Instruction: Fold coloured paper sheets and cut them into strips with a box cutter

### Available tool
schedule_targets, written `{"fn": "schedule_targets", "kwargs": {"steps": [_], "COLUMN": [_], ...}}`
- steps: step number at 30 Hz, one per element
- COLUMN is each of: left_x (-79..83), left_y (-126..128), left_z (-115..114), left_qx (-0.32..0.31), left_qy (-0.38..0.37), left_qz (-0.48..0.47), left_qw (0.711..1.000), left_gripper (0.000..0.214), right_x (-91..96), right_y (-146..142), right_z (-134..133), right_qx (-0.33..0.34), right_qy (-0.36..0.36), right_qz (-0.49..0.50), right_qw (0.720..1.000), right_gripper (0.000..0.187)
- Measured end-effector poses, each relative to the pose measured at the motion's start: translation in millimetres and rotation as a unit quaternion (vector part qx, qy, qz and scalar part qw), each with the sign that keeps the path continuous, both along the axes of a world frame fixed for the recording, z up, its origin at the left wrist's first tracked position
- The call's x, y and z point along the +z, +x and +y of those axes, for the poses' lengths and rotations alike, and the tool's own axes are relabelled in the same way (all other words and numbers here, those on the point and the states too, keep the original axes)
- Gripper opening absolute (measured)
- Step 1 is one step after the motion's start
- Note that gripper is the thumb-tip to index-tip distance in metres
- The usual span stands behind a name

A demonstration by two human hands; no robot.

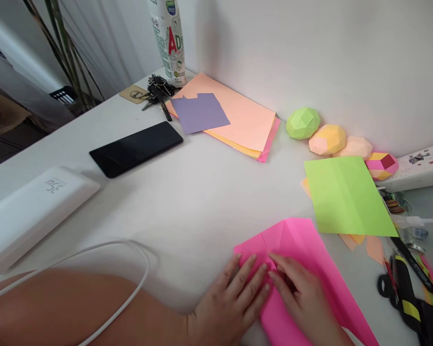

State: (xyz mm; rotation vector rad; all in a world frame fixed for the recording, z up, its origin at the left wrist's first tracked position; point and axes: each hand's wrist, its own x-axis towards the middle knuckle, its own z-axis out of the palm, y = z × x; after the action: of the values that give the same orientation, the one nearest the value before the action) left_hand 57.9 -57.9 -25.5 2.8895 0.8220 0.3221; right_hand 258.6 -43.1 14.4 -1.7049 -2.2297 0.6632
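A bright pink sheet of paper [299, 240] with crease lines lies at the front edge of the table. My left hand [234, 298] rests flat on its left part, fingers spread and pressing it down. Thumb and forefinger of my right hand [301, 295] meet in a pinch at the paper, right beside the left fingertips. The rest of my right fingers curl under and are partly hidden. Beyond the pink sheet lies a creased green sheet [346, 197] on top of some orange paper pieces.
Folded paper shapes, one green [303, 123], line the wall. A purple piece [202, 113] tops stacked peach paper [231, 105] near keys [160, 89] and a bottle [169, 43]. Leftward are a phone [136, 148], power bank [39, 206] and cable [111, 317]; scissors [388, 283] lie right.
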Motion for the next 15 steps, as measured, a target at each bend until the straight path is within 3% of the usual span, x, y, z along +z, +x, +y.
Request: {"fn": "schedule_targets", "kwargs": {"steps": [6, 15], "left_x": [1.8, 11.1], "left_y": [1, 0], "left_z": [6, 13], "left_qx": [0.005, 0.006], "left_qy": [-0.003, 0.008], "left_qz": [-0.016, -0.014], "left_qw": [1.000, 1.000], "left_gripper": [0.077, 0.076], "right_x": [-3.7, -2.3], "right_y": [5, 2], "right_z": [4, 2], "right_qx": [0.091, 0.104], "right_qy": [0.043, 0.073], "right_qz": [-0.053, -0.125], "right_qw": [0.994, 0.984], "right_gripper": [0.037, 0.041]}}
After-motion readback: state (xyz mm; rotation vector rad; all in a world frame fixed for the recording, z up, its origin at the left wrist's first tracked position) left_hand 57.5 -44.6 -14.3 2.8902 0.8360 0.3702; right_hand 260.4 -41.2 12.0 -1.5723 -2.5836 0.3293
